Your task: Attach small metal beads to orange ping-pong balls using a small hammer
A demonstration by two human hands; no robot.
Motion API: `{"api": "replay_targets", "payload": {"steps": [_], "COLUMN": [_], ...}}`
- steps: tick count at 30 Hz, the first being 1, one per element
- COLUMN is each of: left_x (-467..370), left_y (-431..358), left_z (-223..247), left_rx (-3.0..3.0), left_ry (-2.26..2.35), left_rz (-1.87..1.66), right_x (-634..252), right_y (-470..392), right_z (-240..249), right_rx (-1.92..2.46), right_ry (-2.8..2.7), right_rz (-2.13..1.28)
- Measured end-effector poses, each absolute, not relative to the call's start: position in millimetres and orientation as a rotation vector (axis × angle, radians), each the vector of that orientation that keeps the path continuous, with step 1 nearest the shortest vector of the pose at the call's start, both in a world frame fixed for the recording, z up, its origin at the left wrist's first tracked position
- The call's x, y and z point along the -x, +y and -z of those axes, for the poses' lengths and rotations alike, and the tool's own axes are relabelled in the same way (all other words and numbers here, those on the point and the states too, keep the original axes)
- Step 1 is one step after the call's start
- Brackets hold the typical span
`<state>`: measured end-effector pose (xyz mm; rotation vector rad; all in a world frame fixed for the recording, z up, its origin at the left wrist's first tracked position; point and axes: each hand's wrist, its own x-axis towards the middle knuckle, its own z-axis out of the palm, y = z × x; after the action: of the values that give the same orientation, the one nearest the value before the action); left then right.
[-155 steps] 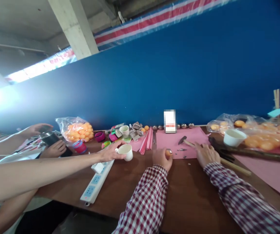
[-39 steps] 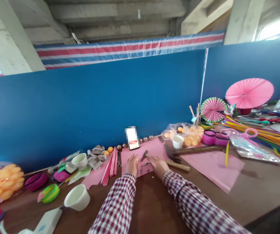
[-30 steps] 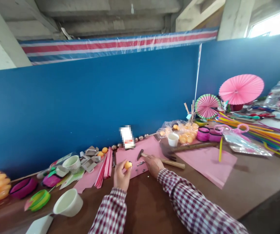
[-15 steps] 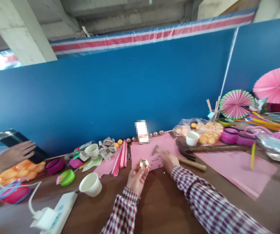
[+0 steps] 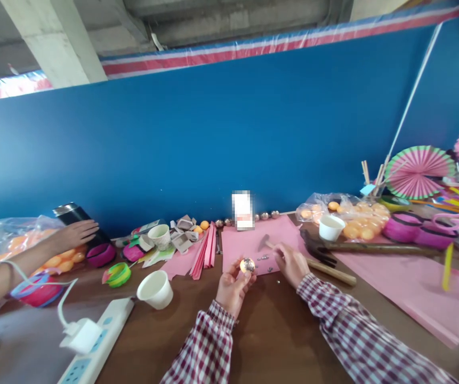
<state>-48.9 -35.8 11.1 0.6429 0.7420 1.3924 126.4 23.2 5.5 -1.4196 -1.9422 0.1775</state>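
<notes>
My left hand [image 5: 233, 288] grips a small orange ball [image 5: 247, 265] between thumb and fingers, just over the table's near side. Shiny silvery pieces cover part of the ball. My right hand [image 5: 291, 264] is above the pink paper [image 5: 239, 250], its fingers bent together; anything between the fingertips is too small to make out. Beside those fingertips lie several tiny metal pieces [image 5: 264, 257]. A hammer with a wooden handle [image 5: 335, 272] lies beneath my right hand, its head on the paper.
Silvery balls [image 5: 265, 215] line the blue partition [image 5: 197, 138]. A claw hammer [image 5: 373, 248], a white cup [image 5: 331, 228] and bagged orange balls [image 5: 363, 226] are at right. Leftward are a paper cup [image 5: 155, 289], a power strip [image 5: 97, 341] and another person's hand [image 5: 78, 234] by a dark flask [image 5: 73, 213].
The view has shifted, so most things appear further right. My right hand has turned and its thumb side shows more. The other person's hand has moved further in beside the flask.
</notes>
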Motion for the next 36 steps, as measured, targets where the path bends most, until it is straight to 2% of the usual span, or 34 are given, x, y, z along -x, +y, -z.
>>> {"api": "replay_targets", "payload": {"steps": [11, 24, 29, 36], "left_x": [49.6, 45.1, 45.7, 45.4], "left_y": [-36.4, -34.8, -33.1, -32.7], "left_z": [-6.0, -5.3, -3.0, -1.6], "left_rx": [-0.677, -0.695, -0.685, -0.740], "left_ry": [0.765, 0.781, 0.782, 0.791], "left_rz": [-1.393, -1.450, -1.474, -1.447], "right_x": [-102.1, -93.1, -89.7, -88.8], "right_y": [-1.9, -10.0, -11.5, -13.6], "right_z": [-19.9, -15.2, -16.0, -19.3], "right_rx": [1.066, 0.931, 0.865, 0.898], "right_ry": [-1.789, -1.603, -1.537, -1.573], "right_rz": [-0.608, -1.114, -1.174, -1.088]}}
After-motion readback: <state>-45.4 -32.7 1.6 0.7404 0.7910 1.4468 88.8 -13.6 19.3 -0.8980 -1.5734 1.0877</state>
